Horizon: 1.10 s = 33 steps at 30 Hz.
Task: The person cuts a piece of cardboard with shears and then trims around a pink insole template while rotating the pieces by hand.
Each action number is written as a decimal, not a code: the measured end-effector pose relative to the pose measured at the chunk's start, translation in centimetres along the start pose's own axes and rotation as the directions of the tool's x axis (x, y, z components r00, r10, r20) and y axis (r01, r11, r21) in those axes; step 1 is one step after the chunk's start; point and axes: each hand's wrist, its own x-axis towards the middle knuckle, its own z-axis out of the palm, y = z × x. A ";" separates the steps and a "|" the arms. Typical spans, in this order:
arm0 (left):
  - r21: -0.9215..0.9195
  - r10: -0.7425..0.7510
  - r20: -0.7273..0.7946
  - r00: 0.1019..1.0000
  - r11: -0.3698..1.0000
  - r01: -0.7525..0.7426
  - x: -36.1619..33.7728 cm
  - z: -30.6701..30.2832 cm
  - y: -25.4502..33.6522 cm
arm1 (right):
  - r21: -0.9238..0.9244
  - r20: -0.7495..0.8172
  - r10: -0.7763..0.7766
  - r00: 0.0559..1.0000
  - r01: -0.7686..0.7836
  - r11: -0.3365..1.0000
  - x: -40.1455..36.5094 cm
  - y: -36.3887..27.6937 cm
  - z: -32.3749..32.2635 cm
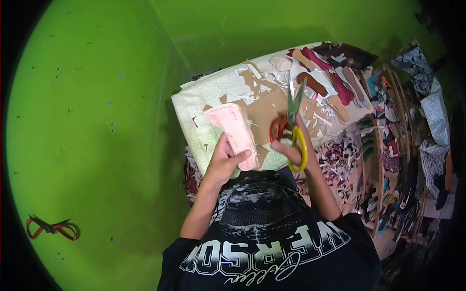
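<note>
One black shirt [267, 237]: on the near side of the tabletop [190, 105]; its lettering reads upside down and is partly lost in folds, the lower edge cut off by the frame.
Left hand [220, 166]: over the tabletop's near left part, grasping the pink piece, thumb on its upper face; the other fingers are mostly hidden beneath.
Pink piece [234, 130]: above the tabletop's near left part, sole-shaped, with faint markings too small to read.
Right hand [290, 154]: right of the tabletop's middle, grasping the scissors, thumb through the yellow loop; the remaining fingers are largely hidden.
Scissors [293, 109]: above the tabletop, blades parted and pointing to its far side, slightly blurred; one loop red, one yellow.
Brown cardboard [262, 116]: on the tabletop's middle, partly covered by the scissors.
Sole-shaped pieces [312, 84]: at the tabletop's far right, some overlapping.
Floor scraps [337, 157]: right of the tabletop, too jumbled to sort.
Shelves [379, 169]: farther right of the tabletop, contents dim and indistinct.
Red-handled tool [50, 228]: well left of the tabletop, against the green wall [97, 160], its type unclear.
</note>
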 end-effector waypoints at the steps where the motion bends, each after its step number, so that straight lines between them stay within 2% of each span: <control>1: -0.049 0.049 -0.106 0.993 0.997 -0.055 0.0 0.3 0.2 | -0.071 0.060 -0.003 0.998 0.007 0.997 -0.7 0.1 -0.1; 2: -0.140 0.082 -0.204 0.975 0.984 -0.112 0.0 1.0 0.8 | -0.149 0.135 0.023 0.991 -0.003 0.989 -1.5 -0.3 0.3; 3: -0.149 0.140 -0.255 0.957 0.972 -0.182 0.1 1.3 0.9 | -0.228 0.204 0.056 0.977 -0.008 0.974 -2.4 -0.8 0.6; 5: -0.163 0.240 -0.351 0.905 0.936 -0.312 0.3 1.7 0.9 | -0.268 0.288 0.083 0.954 -0.003 0.963 -3.6 -0.7 1.4; 7: -0.193 0.220 -0.411 0.885 0.927 -0.320 0.1 2.5 1.3 | -0.325 0.327 0.160 0.931 -0.048 0.944 -4.2 -1.5 2.5; 10: -0.207 0.231 -0.486 0.843 0.907 -0.368 0.1 3.8 1.1 | -0.330 0.362 0.178 0.915 -0.053 0.943 -4.3 -1.5 3.1; 12: -0.158 0.291 -0.510 0.809 0.893 -0.421 0.3 3.7 0.4 | -0.344 0.375 0.195 0.906 -0.059 0.937 -4.3 -1.6 3.2; 17: -0.104 0.320 -0.539 0.779 0.893 -0.439 0.2 3.7 0.2 | -0.395 0.399 0.225 0.889 -0.054 0.917 -4.1 -2.4 3.0; 20: -0.100 0.315 -0.546 0.776 0.895 -0.434 0.1 3.7 -0.1 | -0.385 0.411 0.280 0.868 -0.113 0.916 -4.1 -2.8 3.2; 26: -0.098 0.282 -0.572 0.770 0.909 -0.406 0.0 4.0 -0.1 | -0.490 0.355 0.234 0.905 -0.034 0.871 -4.7 -1.9 3.0; 30: -0.101 0.262 -0.557 0.788 0.920 -0.378 -0.1 3.4 -0.1 | -0.499 0.369 0.267 0.890 -0.053 0.865 -4.4 -2.7 2.6; 33: -0.060 0.302 -0.542 0.784 0.917 -0.395 0.1 3.0 -0.5 | -0.542 0.368 0.298 0.881 -0.057 0.839 -4.3 -3.1 2.1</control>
